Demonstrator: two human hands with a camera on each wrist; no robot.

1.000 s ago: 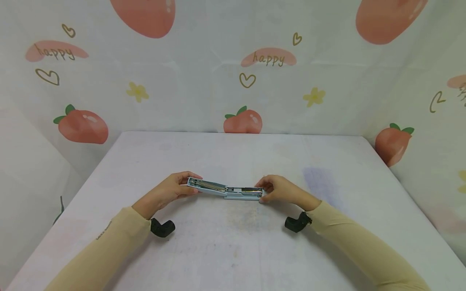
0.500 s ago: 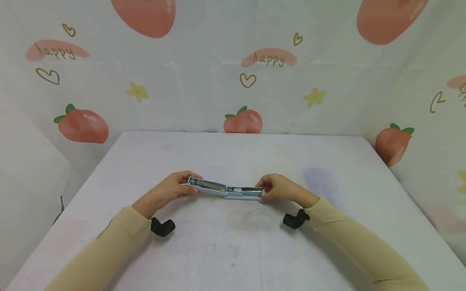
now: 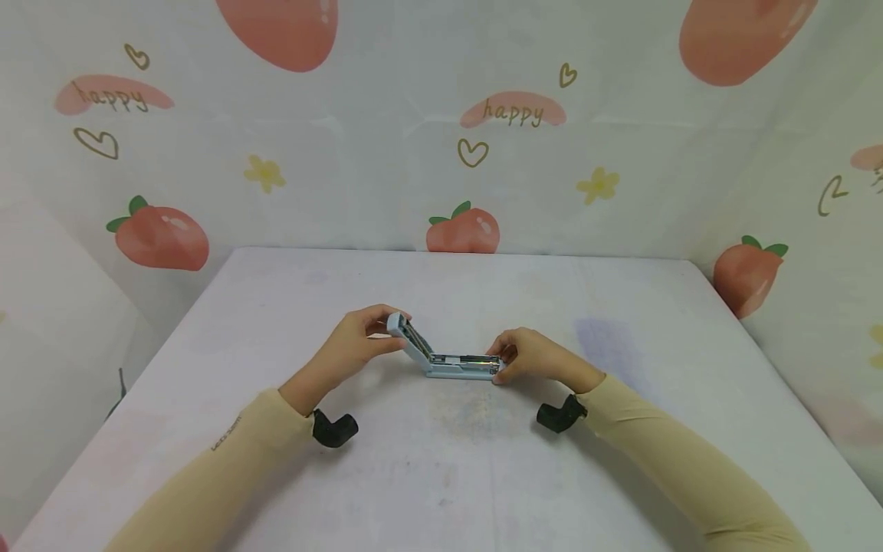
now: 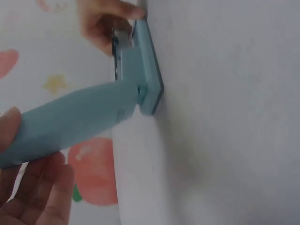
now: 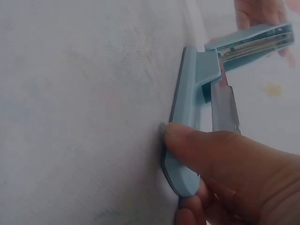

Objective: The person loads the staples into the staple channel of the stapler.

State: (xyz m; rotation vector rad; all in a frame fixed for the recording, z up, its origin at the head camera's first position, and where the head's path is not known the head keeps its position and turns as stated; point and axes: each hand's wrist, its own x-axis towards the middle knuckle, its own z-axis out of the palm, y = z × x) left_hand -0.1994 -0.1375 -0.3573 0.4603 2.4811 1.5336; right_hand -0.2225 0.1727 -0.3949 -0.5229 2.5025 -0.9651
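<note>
A light blue stapler (image 3: 458,372) lies opened out on the table, its base flat and its top arm (image 4: 75,117) tilted up to the left. My left hand (image 3: 355,346) grips the raised end of that arm between thumb and fingers. At the other end, my right hand (image 3: 534,359) pinches the base, thumb on the near side and fingers behind. In the right wrist view the metal magazine (image 5: 225,108) shows along the base, and the inside of the raised arm faces the camera.
The white table (image 3: 441,468) spreads around the stapler, with a faint purple stain (image 3: 608,345) at the right. A cloth backdrop (image 3: 386,153) with printed peaches stands behind the far edge. Black wrist mounts (image 3: 335,429) hang below both sleeves.
My left hand has lifted the stapler's top arm and moved up and to the right, folding it from nearly flat to a steeper tilt. The right hand and base stay in place.
</note>
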